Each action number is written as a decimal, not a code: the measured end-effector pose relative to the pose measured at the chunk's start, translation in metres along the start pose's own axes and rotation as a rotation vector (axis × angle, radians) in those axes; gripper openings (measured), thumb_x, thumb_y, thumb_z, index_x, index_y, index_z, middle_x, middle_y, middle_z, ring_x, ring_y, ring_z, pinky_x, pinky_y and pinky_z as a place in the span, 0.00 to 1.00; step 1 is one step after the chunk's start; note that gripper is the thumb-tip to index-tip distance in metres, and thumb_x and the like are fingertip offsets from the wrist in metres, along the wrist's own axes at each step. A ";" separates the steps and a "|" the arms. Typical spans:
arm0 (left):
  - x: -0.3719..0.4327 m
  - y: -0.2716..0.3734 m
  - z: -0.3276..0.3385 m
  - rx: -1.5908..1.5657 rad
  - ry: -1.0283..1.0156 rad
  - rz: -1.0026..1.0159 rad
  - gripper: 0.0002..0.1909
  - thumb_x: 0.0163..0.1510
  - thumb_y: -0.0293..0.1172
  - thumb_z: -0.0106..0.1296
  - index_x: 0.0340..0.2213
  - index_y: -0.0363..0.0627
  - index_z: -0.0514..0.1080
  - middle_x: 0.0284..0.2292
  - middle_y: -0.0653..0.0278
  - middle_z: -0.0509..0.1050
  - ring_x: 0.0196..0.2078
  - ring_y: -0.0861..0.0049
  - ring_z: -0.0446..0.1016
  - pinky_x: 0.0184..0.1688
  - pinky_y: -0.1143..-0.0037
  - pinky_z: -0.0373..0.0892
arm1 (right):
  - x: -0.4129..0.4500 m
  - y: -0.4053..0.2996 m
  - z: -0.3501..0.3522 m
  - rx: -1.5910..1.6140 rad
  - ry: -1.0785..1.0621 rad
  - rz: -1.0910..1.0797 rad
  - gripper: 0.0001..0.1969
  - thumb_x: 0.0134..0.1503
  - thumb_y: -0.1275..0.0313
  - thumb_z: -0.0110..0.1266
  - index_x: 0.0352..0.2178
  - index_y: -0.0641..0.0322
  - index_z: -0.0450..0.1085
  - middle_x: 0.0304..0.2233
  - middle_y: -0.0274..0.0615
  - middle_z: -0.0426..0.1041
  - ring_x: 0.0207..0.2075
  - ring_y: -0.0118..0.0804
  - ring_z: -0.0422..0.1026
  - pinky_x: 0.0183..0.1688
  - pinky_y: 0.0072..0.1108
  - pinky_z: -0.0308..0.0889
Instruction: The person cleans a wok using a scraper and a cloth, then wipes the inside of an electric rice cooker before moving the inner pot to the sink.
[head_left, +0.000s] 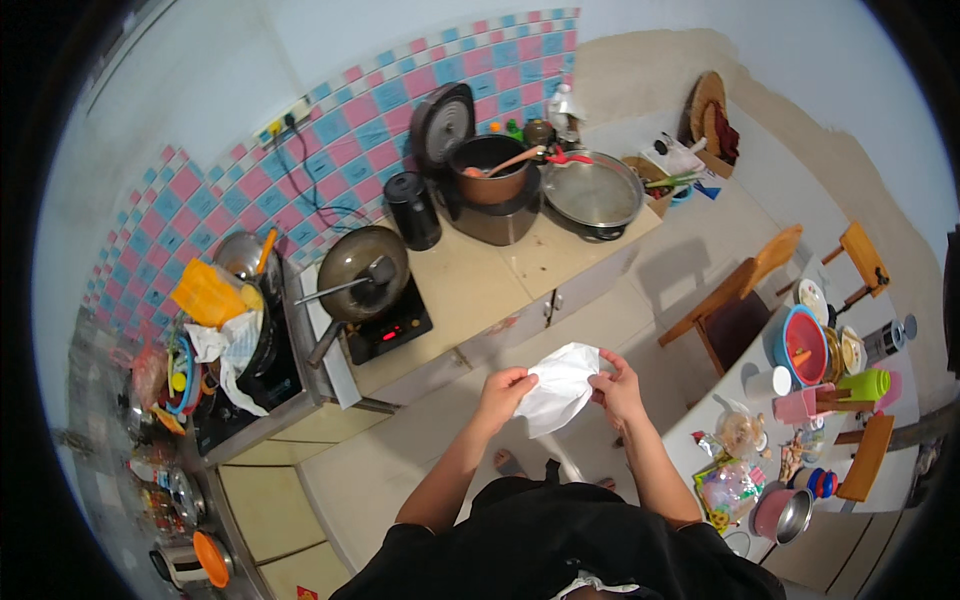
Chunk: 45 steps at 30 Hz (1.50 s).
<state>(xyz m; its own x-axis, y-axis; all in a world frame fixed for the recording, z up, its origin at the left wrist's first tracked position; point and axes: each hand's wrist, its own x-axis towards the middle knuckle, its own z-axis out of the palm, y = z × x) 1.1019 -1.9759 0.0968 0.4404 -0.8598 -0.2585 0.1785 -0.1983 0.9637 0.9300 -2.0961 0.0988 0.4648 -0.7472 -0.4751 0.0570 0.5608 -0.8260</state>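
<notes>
A thin white sheet (559, 390), paper or soft tissue, is stretched between my two hands in front of my body, above the floor. My left hand (504, 394) pinches its left edge between thumb and fingers. On the opposite side, my right hand (619, 390) grips the upper right edge. The sheet looks creased and hangs lowest at its middle. Beyond it stands the counter, where a wok (352, 259) with a long-handled spatula (379, 271) in it rests on a lit induction cooker (388, 330).
An open rice cooker (491, 214) holds a brown pot (489, 184); a black kettle (412, 214) and a lidded pan (592, 191) flank it. At right, a cluttered table (686, 442) and wooden chair (712, 330) stand. A second stove (281, 394) bears piled bags at left.
</notes>
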 end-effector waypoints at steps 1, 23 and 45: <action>-0.001 -0.002 -0.019 -0.004 0.012 -0.001 0.09 0.50 0.31 0.51 0.25 0.34 0.70 0.20 0.74 0.66 0.22 0.90 0.60 0.24 0.85 0.57 | 0.006 0.005 0.016 -0.007 -0.010 0.005 0.29 0.44 0.85 0.47 0.50 0.59 0.55 0.26 0.37 0.69 0.24 0.28 0.70 0.25 0.19 0.69; 0.050 0.006 -0.250 0.635 0.626 0.163 0.14 0.49 0.33 0.51 0.37 0.39 0.68 0.33 0.59 0.72 0.35 0.70 0.70 0.40 0.74 0.65 | 0.172 0.069 0.164 -0.420 -0.329 -0.060 0.11 0.46 0.73 0.47 0.31 0.71 0.65 0.20 0.40 0.68 0.24 0.29 0.66 0.27 0.21 0.62; 0.041 -0.050 -0.429 0.895 0.332 -0.493 0.30 0.42 0.49 0.51 0.43 0.42 0.63 0.32 0.51 0.73 0.36 0.56 0.71 0.37 0.65 0.66 | 0.187 0.203 0.349 -0.544 -0.246 0.221 0.14 0.48 0.79 0.38 0.37 0.62 0.67 0.29 0.40 0.69 0.30 0.32 0.67 0.35 0.23 0.64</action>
<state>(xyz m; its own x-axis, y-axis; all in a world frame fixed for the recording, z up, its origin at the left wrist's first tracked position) 1.4881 -1.7997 0.0096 0.7372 -0.4466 -0.5070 -0.2484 -0.8770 0.4114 1.3365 -1.9973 -0.0521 0.6075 -0.4945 -0.6217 -0.4904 0.3823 -0.7832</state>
